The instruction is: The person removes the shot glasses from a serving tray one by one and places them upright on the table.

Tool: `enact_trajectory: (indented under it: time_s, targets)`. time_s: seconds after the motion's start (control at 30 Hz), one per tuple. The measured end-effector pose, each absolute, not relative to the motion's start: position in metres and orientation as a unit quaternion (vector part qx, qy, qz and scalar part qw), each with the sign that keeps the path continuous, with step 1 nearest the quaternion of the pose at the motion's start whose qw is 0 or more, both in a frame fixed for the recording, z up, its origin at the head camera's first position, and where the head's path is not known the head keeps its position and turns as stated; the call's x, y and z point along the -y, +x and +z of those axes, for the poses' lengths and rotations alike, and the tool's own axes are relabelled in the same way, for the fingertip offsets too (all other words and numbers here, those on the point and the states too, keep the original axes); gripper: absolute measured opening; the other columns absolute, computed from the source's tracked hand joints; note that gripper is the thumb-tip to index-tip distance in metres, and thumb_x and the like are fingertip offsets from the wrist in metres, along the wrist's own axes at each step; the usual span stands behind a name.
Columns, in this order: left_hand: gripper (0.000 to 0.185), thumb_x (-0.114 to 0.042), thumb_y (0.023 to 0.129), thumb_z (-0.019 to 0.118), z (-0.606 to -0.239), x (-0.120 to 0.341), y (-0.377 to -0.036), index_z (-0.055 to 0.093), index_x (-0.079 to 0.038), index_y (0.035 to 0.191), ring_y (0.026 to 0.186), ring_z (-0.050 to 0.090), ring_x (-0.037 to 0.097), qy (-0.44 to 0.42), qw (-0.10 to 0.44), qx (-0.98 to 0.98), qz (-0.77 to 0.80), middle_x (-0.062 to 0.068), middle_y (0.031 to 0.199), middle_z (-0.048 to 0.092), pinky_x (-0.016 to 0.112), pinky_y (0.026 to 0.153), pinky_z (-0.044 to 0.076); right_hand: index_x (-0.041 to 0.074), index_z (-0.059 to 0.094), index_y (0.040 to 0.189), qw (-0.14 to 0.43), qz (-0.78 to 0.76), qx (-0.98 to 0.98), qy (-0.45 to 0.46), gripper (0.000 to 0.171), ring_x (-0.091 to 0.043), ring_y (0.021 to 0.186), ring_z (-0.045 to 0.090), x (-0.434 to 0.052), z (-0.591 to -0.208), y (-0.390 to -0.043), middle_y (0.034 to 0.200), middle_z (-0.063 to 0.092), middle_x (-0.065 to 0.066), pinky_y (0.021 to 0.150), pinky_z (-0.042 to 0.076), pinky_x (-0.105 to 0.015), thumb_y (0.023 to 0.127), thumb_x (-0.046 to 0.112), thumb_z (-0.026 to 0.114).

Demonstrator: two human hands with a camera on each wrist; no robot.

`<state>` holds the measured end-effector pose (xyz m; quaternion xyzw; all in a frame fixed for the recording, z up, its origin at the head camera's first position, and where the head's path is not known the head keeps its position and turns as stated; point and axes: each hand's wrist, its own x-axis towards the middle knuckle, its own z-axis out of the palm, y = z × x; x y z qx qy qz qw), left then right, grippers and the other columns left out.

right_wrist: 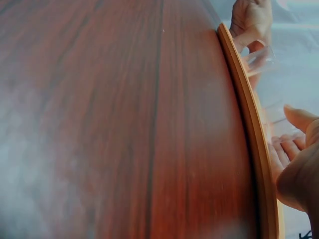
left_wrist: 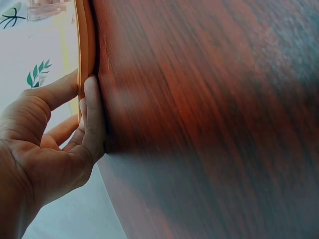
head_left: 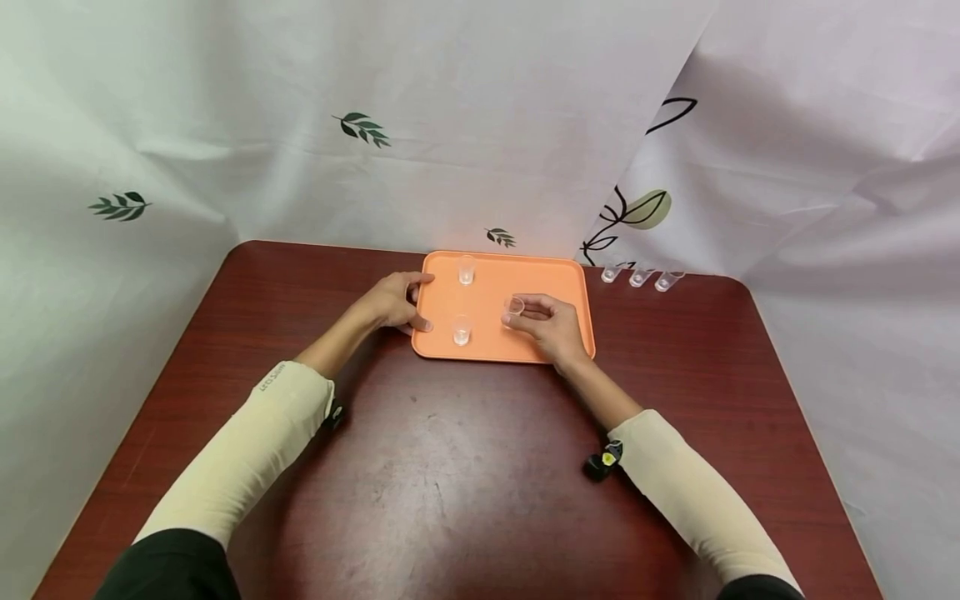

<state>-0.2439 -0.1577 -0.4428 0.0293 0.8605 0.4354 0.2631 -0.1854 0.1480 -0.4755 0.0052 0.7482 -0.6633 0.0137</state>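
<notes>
Pinching small cup (head_left: 513, 307), right hand (head_left: 551, 327), over tray (head_left: 570, 283)

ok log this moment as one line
left hand: holds tray edge | right hand: pinches small clear cup over tray | two cups standing on tray | three cups on table

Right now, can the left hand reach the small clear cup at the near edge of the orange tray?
Probably yes. The left hand holds the tray's left rim, and the cup stands just beside it with nothing between them. The right hand holds another cup farther right.
</notes>
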Motion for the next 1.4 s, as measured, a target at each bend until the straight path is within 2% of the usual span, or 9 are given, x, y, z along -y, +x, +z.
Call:
enact_trajectory:
  time_s: [0.1,0.33,0.47,0.87,1.1,1.4]
  targets:
    - [0.104,0.008,0.085,0.094,-0.442,0.159,-0.243,0.043,-0.01,0.174,0.087,0.07,0.021,0.027,0.263,-0.86,0.437,0.017,0.129,0.044,0.033,0.068,0.074,-0.005,0.079,0.133,0.012,-0.673,-0.74,0.012,0.046,0.0,0.098,0.078,-0.154,-0.473,-0.186,0.124,0.083,-0.019,0.088,0.069,-0.016,0.09,0.002,0.094]
    - [0.104,0.008,0.086,0.094,-0.444,0.16,-0.242,0.043,-0.011,0.174,0.088,0.07,0.021,0.024,0.264,-0.858,0.439,0.017,0.129,0.045,0.033,0.068,0.074,-0.007,0.079,0.132,-0.007,-0.69,-0.724,0.023,0.045,-0.001,0.096,0.08,-0.171,-0.468,-0.187,0.104,0.084,0.009,0.087,0.07,-0.018,0.09,0.0,0.094]
    - [0.104,0.008,0.085,0.094,-0.444,0.159,-0.243,0.044,-0.01,0.174,0.088,0.07,0.021,0.026,0.263,-0.856,0.444,0.017,0.127,0.045,0.033,0.068,0.074,-0.008,0.078,0.132,-0.025,-0.694,-0.719,0.028,0.045,-0.001,0.097,0.08,-0.182,-0.465,-0.187,0.1,0.083,0.014,0.087,0.07,-0.017,0.09,0.0,0.093]
    - [0.105,0.011,0.083,0.094,-0.444,0.159,-0.244,0.044,-0.009,0.174,0.086,0.069,0.021,0.026,0.263,-0.852,0.452,0.016,0.125,0.045,0.033,0.068,0.074,-0.01,0.075,0.136,-0.046,-0.716,-0.694,0.062,0.049,-0.003,0.098,0.08,-0.211,-0.462,-0.185,0.1,0.083,0.015,0.087,0.071,-0.019,0.09,-0.004,0.092]
    - [0.104,0.01,0.084,0.094,-0.442,0.158,-0.243,0.044,-0.009,0.174,0.089,0.07,0.021,0.028,0.262,-0.855,0.447,0.016,0.126,0.045,0.033,0.068,0.074,-0.015,0.07,0.14,-0.058,-0.723,-0.684,0.071,0.053,-0.003,0.097,0.081,-0.227,-0.464,-0.183,0.1,0.084,0.014,0.085,0.07,-0.017,0.092,-0.005,0.09]
    - [0.105,0.008,0.085,0.094,-0.443,0.159,-0.243,0.043,-0.012,0.175,0.089,0.07,0.021,0.023,0.267,-0.856,0.442,0.015,0.126,0.045,0.033,0.069,0.074,-0.011,0.074,0.138,-0.083,-0.727,-0.676,0.084,0.049,-0.003,0.098,0.081,-0.246,-0.464,-0.182,0.1,0.085,0.011,0.09,0.069,-0.017,0.092,-0.004,0.09]
